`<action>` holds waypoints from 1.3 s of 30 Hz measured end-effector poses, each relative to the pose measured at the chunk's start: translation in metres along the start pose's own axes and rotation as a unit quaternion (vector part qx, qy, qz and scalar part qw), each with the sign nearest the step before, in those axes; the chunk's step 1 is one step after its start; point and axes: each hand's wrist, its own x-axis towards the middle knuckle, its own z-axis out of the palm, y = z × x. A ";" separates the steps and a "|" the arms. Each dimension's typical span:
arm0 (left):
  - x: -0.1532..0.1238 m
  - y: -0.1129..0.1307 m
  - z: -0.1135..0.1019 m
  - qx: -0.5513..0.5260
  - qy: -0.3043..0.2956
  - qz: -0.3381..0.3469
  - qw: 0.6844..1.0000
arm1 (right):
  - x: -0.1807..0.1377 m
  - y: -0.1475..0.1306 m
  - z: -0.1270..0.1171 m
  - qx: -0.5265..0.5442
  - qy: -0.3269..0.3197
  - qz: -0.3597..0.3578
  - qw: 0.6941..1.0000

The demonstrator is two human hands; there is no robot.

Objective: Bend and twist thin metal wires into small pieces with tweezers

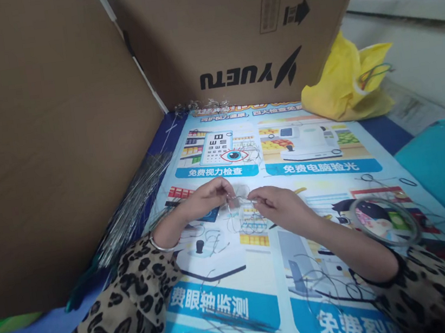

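Both hands meet over the printed poster [277, 257]. My left hand [209, 198] is closed, its thumb and fingers pinching one side of a thin bent wire [240, 199]. Opposite it, my right hand [279, 205] pinches the same wire's other end. Thin wire loops hang below the fingers, hard to tell from the print. Loose wire pieces [239, 322] lie on the poster nearer to me. A roll of clear tape [408, 224] lies beside my right forearm.
Cardboard panels [230, 34] stand at the back and left. A bundle of straight wires [132, 200] lies along the left panel. Small wire pieces [206, 104] are heaped at the back. A yellow bag [343, 85] and a turquoise bag [444, 170] are at the right.
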 end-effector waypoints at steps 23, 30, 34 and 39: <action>0.003 -0.006 -0.007 0.193 -0.002 0.075 0.978 | -0.002 -0.004 -0.003 0.038 -0.002 0.021 0.999; -0.003 0.012 0.004 0.144 0.029 -0.009 0.989 | -0.002 -0.003 -0.001 0.025 0.004 0.018 1.000; 0.001 0.012 0.027 0.228 0.128 -0.059 0.963 | -0.001 -0.002 0.000 0.027 0.009 0.013 1.000; 0.005 0.010 0.041 0.301 0.200 -0.096 0.927 | -0.002 -0.001 0.001 0.037 0.017 0.014 0.999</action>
